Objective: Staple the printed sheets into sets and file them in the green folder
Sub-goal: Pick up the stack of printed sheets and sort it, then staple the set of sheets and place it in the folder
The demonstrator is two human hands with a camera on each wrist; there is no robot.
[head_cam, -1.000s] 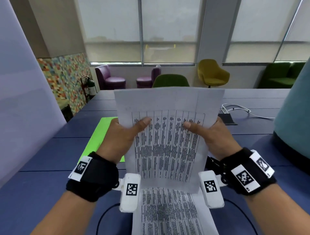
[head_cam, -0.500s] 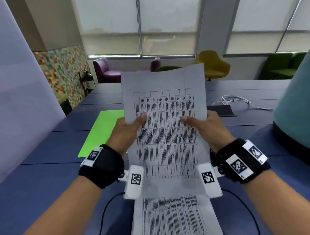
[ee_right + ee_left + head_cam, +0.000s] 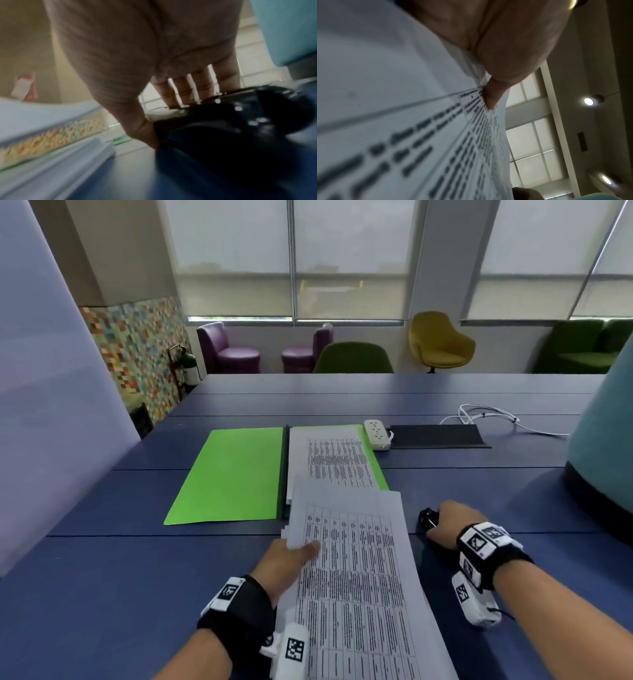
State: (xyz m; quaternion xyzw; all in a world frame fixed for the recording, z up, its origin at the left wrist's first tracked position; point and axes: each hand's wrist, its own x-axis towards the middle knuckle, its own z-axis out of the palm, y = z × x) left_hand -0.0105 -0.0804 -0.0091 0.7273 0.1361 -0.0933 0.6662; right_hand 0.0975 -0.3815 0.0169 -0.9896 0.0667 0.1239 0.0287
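The blue table [image 3: 445,474] carries the open green folder [image 3: 233,474] at centre far, with a printed set [image 3: 337,460] already lying on its right half. Nearer, the held sheets [image 3: 356,577] run long axis near to far, their far end overlapping the folder's near edge. The left hand [image 3: 286,563] pinches them at the left margin, thumb on top, fingers hidden beneath. The black stapler [image 3: 428,518] sits on the table just right of the sheets, and the right hand [image 3: 452,525], clearly the nearer one, has its fingers curled over it and the thumb against its side. I judge the stapler must travel left and far to reach a far corner of the sheets.
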